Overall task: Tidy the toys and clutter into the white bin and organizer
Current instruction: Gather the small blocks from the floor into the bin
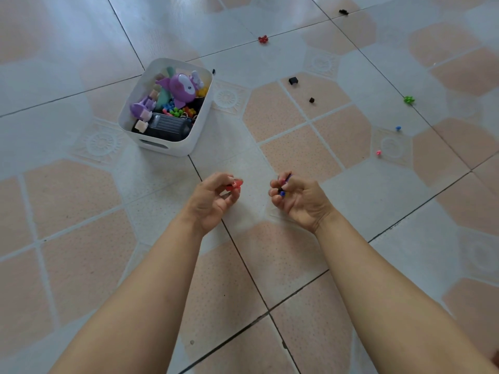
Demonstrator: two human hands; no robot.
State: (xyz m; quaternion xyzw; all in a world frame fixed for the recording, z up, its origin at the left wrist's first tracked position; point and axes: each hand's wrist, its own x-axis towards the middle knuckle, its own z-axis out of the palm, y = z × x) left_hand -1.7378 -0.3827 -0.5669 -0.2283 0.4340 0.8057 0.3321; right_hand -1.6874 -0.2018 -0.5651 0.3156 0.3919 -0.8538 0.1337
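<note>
A white bin [201,118] stands on the tiled floor at upper left, filled with purple plush toys, a dark case and several coloured knobbly pieces. My left hand [213,202] is curled around a small red toy piece [235,184], just below and right of the bin. My right hand [298,201] is closed on several small pieces; a blue one [282,193] shows between the fingers. Loose on the floor lie a red piece [263,39], a green piece [408,100], a blue piece [398,128] and a pink piece [378,153].
Small black blocks lie scattered on the floor [293,81], [312,100], [343,12], and a tiny black bit [213,71] sits by the bin's far right corner. No organizer is in view. The floor is pink and white tiles.
</note>
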